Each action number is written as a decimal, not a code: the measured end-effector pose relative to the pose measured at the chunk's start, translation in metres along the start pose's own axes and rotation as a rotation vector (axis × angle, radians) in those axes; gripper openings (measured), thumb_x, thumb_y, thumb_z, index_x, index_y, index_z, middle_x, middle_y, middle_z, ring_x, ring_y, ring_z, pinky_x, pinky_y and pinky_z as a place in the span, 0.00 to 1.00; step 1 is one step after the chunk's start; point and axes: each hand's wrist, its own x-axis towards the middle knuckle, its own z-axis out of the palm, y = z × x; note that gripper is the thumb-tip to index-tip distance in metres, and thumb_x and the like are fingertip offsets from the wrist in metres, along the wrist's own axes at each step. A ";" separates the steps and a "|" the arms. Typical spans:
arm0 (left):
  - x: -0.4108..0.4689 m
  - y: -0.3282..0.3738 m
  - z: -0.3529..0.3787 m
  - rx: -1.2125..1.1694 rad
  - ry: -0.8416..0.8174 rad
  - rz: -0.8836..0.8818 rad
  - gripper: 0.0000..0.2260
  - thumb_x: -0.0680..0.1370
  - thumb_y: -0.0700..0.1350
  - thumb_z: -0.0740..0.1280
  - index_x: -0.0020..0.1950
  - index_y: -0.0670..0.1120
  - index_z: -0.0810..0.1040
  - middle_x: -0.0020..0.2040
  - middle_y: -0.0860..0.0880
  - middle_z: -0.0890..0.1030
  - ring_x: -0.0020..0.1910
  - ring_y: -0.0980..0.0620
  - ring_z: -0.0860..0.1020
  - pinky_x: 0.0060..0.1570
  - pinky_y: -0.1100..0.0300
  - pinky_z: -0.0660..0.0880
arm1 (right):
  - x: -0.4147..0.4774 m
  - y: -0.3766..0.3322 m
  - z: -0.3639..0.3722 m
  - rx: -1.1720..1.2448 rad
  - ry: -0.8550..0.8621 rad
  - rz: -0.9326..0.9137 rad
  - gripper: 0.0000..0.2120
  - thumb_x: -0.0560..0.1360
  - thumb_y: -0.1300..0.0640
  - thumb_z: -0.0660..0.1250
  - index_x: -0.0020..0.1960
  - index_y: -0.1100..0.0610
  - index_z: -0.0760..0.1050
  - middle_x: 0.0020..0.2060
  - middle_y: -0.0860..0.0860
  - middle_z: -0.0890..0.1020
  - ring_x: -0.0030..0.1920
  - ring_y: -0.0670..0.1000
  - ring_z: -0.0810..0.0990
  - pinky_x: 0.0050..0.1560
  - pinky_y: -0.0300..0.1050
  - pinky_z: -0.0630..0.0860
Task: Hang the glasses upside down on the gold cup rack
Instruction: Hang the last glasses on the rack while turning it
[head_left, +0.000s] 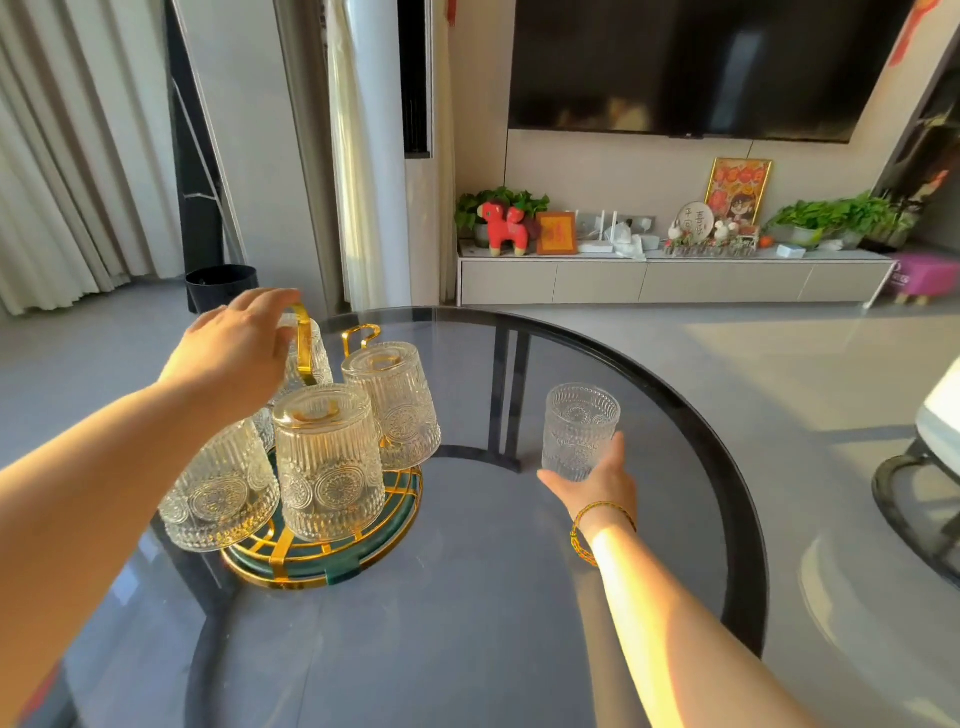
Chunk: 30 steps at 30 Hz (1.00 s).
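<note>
The gold cup rack (332, 564), with a round green base, stands on the left part of a round glass table (675, 405). Several embossed clear glasses hang upside down on it: one in front (324, 462), one at the left (221, 493), one at the right (392, 402), and one at the back partly hidden by my left hand. A bare gold peg (360, 335) sticks up at the back right. My left hand (236, 351) grips the rack's tall gold handle (303, 343). My right hand (597, 480) holds an upright glass (579, 428) that stands on the table to the right of the rack.
The table's dark rim curves along the right and far side. Beyond it is bare floor, a low TV cabinet (670, 280) with plants and ornaments, a black bin (221, 286) by the curtains, and part of another round table (914, 499) at the right edge.
</note>
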 end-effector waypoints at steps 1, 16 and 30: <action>0.001 -0.001 0.001 -0.004 0.001 -0.006 0.18 0.78 0.40 0.54 0.69 0.44 0.62 0.70 0.40 0.67 0.66 0.35 0.66 0.66 0.42 0.62 | 0.002 -0.001 0.001 -0.021 0.013 0.010 0.50 0.57 0.48 0.75 0.69 0.54 0.49 0.60 0.58 0.75 0.61 0.62 0.70 0.61 0.56 0.70; -0.003 -0.002 0.000 -0.070 0.008 0.001 0.17 0.79 0.41 0.53 0.68 0.45 0.62 0.70 0.41 0.67 0.65 0.38 0.68 0.63 0.43 0.66 | 0.012 -0.003 0.000 0.060 -0.053 0.003 0.28 0.60 0.52 0.73 0.54 0.56 0.63 0.44 0.50 0.72 0.47 0.56 0.72 0.46 0.47 0.71; -0.017 -0.007 -0.012 -0.034 -0.038 0.104 0.18 0.79 0.42 0.54 0.69 0.46 0.61 0.71 0.44 0.66 0.69 0.43 0.64 0.70 0.50 0.56 | -0.016 -0.086 -0.035 0.344 -0.184 -0.268 0.19 0.64 0.63 0.71 0.49 0.52 0.66 0.38 0.42 0.74 0.38 0.39 0.73 0.32 0.25 0.70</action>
